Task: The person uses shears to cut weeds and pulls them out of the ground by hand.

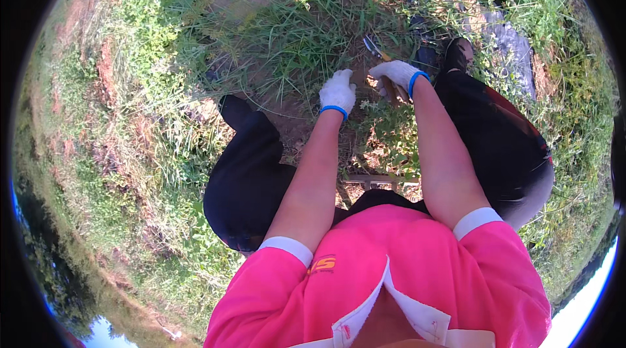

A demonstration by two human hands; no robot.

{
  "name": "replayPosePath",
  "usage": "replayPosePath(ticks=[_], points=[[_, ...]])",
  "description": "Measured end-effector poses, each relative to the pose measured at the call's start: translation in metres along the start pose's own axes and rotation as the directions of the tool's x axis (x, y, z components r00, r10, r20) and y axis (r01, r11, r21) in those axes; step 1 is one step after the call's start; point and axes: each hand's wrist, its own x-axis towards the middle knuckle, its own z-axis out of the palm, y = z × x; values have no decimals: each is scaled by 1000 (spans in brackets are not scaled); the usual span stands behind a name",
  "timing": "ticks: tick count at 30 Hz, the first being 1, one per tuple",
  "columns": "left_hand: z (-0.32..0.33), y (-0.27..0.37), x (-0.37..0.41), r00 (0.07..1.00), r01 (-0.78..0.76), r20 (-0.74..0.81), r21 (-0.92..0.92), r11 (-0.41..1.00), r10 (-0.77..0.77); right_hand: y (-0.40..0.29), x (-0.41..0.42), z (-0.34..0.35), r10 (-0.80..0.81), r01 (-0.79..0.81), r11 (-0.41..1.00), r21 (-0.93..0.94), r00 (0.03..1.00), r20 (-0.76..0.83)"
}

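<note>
My left hand [338,90], in a white knit glove with a blue cuff, is low over the soil beside green grass [303,45]. Its fingers are partly bent; whether they pinch a blade of grass cannot be seen. Close by on the right, my right hand [395,78], gloved the same way, is curled around the handle of a small hand tool, seemingly a sickle [375,49]. The tool's curved metal blade points up and left, near the grass roots; most of its handle is hidden by the glove. The hands are a short gap apart.
My bent legs in dark trousers frame the work spot, with a shoe [458,54] at the right. Dark plastic sheeting [508,47] runs along the ground there. Leafy weeds [391,128] grow below my hands, with a low frame [381,180] near my body.
</note>
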Motion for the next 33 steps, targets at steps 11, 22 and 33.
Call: replayPosePath(ticks=[11, 22, 33], points=[[-26, -11, 70, 989, 149, 6, 15, 989, -149, 33, 56, 8, 140, -156, 982, 101, 978, 155], [-26, -17, 103, 914, 357, 158, 126, 926, -374, 23, 78, 8, 161, -137, 982, -129, 966, 202], [-6, -36, 110, 907, 420, 78, -65, 905, -415, 11, 84, 17, 132, -145, 988, 52, 971, 202]])
